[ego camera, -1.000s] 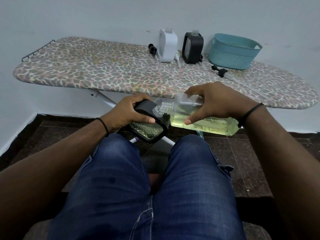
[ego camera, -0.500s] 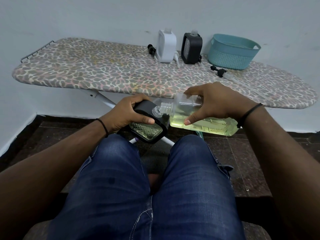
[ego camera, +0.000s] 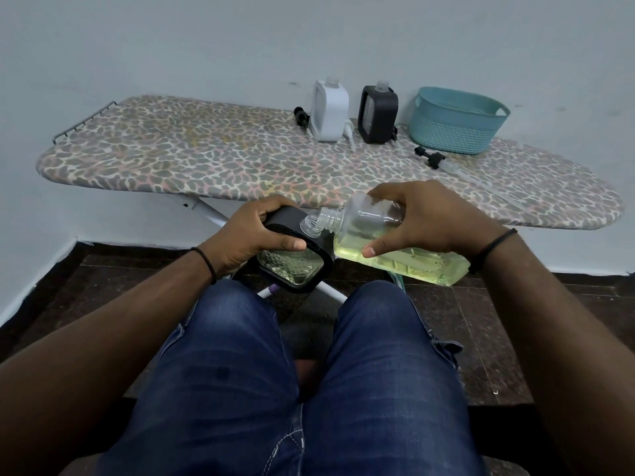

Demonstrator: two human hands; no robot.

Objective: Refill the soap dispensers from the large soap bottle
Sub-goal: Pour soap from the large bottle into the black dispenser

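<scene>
Risk of yellow soap spilling onto jeans (ego camera: 292, 365): left hand (ego camera: 247, 235) fingers wrapped round tilted black-framed ribbed-glass dispenser (ego camera: 295, 266), right hand (ego camera: 422, 218) fingers gripping near-horizontal clear plastic soap bottle (ego camera: 395, 249), necks barely meeting at centre frame.

Large soap bottle (ego camera: 395, 245): clear glossy plastic, ribbed at the neck. Black dispenser (ego camera: 295, 252), just left of that bottle: matt black plastic frame around a clear, diamond-textured panel. Ironing board (ego camera: 206, 163), behind the bottle: printed cloth cover, matt, on white-painted metal legs. On the board: white dispenser (ego camera: 330, 111) in smooth matt plastic; teal basket (ego camera: 457, 121) in woven-pattern plastic. Jeans (ego camera: 240, 389): blue denim, faded.
</scene>
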